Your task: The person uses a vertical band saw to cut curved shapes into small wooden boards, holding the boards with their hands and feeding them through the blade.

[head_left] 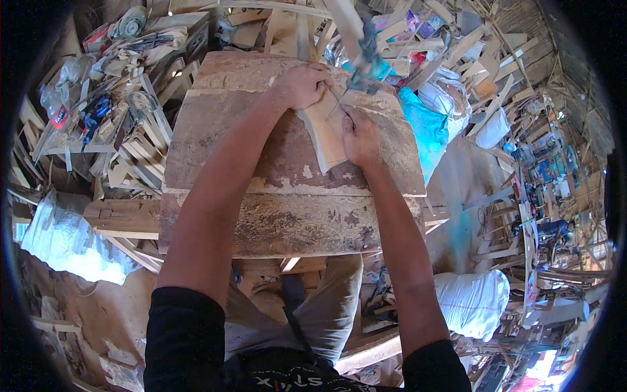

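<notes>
Head view — both hands' fingers pressed on pale wood piece (324, 134) mid-workbench (222, 130), left hand (302, 85) at its far edge, right hand (360, 136) nearer.

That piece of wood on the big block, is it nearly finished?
Hard to say. The pale wood piece already looks cut to a curved shape and lies on the worn wooden block. In hand: the left hand steadies its top end, and the right hand presses on it, holding something thin to its surface, too small to identify. What remains cannot be judged; many wood offcuts lie around.
</notes>
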A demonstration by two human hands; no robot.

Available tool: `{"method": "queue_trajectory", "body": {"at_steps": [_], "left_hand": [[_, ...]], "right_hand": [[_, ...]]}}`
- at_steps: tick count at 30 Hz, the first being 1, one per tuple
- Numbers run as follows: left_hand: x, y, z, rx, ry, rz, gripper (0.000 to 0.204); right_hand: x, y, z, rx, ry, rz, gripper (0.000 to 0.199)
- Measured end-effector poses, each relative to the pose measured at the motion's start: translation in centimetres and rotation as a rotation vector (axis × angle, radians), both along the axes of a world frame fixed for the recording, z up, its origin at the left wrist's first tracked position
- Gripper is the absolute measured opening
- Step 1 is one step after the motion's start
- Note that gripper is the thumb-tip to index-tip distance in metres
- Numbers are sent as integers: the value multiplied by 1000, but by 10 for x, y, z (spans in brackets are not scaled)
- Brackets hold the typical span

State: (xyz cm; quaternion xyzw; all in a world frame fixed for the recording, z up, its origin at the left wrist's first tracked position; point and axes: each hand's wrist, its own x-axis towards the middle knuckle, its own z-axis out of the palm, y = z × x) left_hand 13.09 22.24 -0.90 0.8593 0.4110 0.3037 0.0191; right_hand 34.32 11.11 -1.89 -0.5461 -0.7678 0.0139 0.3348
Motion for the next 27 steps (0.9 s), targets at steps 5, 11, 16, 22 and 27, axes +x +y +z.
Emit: {"method": "queue_trajectory", "body": {"at_steps": [5, 11, 16, 22, 27], "left_hand": [[-2, 8, -6, 47, -28, 12, 34], [5, 5, 2, -52, -2, 19, 33], [-1, 13, -7, 166, -104, -40, 32], [3, 7, 3, 71, -37, -13, 33], [4, 11, 4, 61, -6, 54, 37]], "right_hand": [[-6, 1, 1, -49, -18, -52, 40], [-2, 2, -5, -1, -16, -64, 40], [-12, -1, -3, 28, 4, -100, 36], [-5, 3, -11, 67, -8, -125, 39], [-7, 4, -11, 34, -13, -135, 40]]}}
